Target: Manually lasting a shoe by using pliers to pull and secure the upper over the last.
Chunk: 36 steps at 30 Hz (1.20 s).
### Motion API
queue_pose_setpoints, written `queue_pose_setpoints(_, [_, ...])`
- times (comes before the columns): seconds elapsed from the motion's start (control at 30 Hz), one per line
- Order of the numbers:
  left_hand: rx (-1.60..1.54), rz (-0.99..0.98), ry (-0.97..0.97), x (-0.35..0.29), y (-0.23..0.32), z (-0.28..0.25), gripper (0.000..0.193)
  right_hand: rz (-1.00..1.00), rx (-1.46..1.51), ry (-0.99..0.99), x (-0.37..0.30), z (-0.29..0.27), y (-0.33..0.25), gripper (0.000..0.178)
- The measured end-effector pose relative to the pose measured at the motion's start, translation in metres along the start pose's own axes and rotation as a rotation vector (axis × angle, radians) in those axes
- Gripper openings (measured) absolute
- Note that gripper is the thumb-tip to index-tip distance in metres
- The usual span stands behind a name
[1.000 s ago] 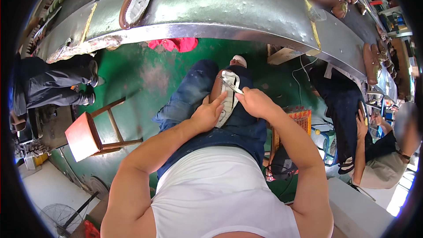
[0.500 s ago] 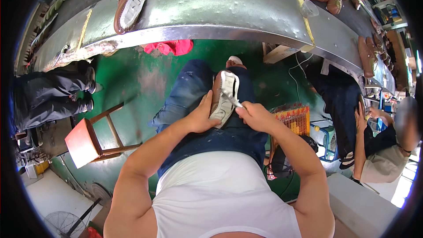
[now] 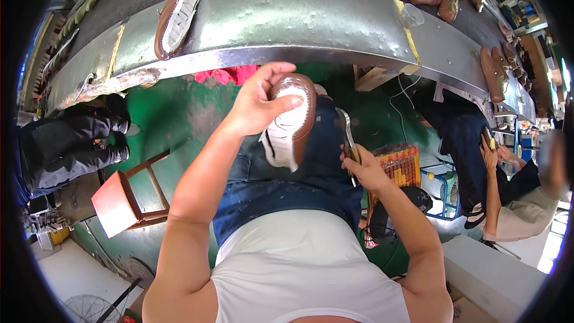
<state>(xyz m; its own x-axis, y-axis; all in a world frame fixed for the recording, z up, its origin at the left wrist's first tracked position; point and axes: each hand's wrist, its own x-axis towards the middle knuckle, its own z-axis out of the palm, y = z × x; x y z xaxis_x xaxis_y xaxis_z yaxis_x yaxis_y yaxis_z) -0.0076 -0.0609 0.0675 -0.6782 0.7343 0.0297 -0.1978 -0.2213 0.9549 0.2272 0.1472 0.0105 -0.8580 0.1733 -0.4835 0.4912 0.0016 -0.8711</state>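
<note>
Above my lap, my left hand [image 3: 260, 104] grips a brown shoe [image 3: 306, 125] by its upper end, with the thumb across the white underside. At the lower end, a loose white edge stands away from the shoe. My right hand [image 3: 366, 170], lower and to the right, is closed round a curved, hooked metal tool [image 3: 346, 121] with a yellowish part at the grip. The tool stays apart from the shoe. Its exact kind cannot be made out.
Ahead runs a metal-edged bench [image 3: 299, 18], bearing another brown shoe [image 3: 177, 19] and a clear cup [image 3: 410, 16]. A stool [image 3: 116, 203] stands left, a bamboo-like rack [image 3: 402, 167] right. Another person [image 3: 523, 203] works at far right; someone's legs [image 3: 78, 140] show left.
My left hand has lifted the shoe off my lap and turned it end for end. My right hand has drawn the tool away from its underside, rightward and slightly down.
</note>
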Motion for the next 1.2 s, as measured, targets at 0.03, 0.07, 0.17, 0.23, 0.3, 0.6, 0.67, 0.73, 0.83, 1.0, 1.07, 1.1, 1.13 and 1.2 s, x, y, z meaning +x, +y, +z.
queue_pose_setpoints(0.03, [0.134,-0.068,0.022,0.006,-0.004,0.002,0.054,-0.007,-0.033,-0.007,-0.002,0.000,0.002,0.028])
queue_pose_setpoints(0.07, [0.267,-0.136,0.044,0.013,-0.007,0.005,0.050,-0.007,-0.034,-0.007,-0.001,-0.001,0.005,0.028])
queue_pose_setpoints(0.17, [0.596,-0.461,0.046,0.018,-0.070,0.004,0.062,-0.065,-0.165,-0.020,-0.002,0.001,0.009,0.026])
queue_pose_setpoints(0.23, [0.687,-0.311,0.047,-0.017,-0.114,0.006,0.063,0.034,-0.408,-0.005,-0.006,0.006,-0.012,0.025])
queue_pose_setpoints(0.3, [0.860,-0.027,0.108,-0.062,-0.116,0.007,0.051,0.016,-0.511,-0.090,-0.010,0.008,-0.033,0.025])
queue_pose_setpoints(0.6, [0.843,-0.298,0.232,-0.091,-0.073,0.027,0.024,-0.212,-0.697,-0.277,0.001,0.021,-0.033,0.037])
queue_pose_setpoints(0.67, [0.889,-0.222,0.229,-0.091,-0.075,0.028,0.022,-0.185,-0.738,-0.300,0.002,0.022,-0.034,0.040])
queue_pose_setpoints(0.73, [0.970,-0.054,0.229,-0.093,-0.081,0.028,0.021,-0.160,-0.777,-0.324,0.005,0.024,-0.053,0.043])
queue_pose_setpoints(0.83, [0.998,0.040,0.221,-0.093,-0.085,0.037,0.022,0.049,-0.716,-0.446,0.015,0.019,-0.081,0.031])
queue_pose_setpoints(1.0, [0.404,-0.062,0.455,-0.092,-0.146,0.019,0.048,0.261,-0.809,-0.609,0.038,0.015,-0.101,0.036])
queue_pose_setpoints(1.07, [-0.228,-0.642,0.419,-0.089,-0.142,0.033,0.055,0.141,-0.930,-0.591,0.040,0.026,-0.093,0.035])
queue_pose_setpoints(1.1, [-0.467,-0.658,0.332,-0.093,-0.148,0.022,0.058,0.094,-0.924,-0.537,0.038,0.034,-0.091,0.035])
queue_pose_setpoints(1.13, [-0.467,-0.661,0.329,-0.094,-0.142,0.020,0.058,0.052,-0.913,-0.475,0.034,0.039,-0.088,0.034])
queue_pose_setpoints(1.2, [-0.664,-0.615,0.246,-0.095,-0.131,0.019,0.058,-0.029,-0.889,-0.387,0.032,0.048,-0.054,0.032])
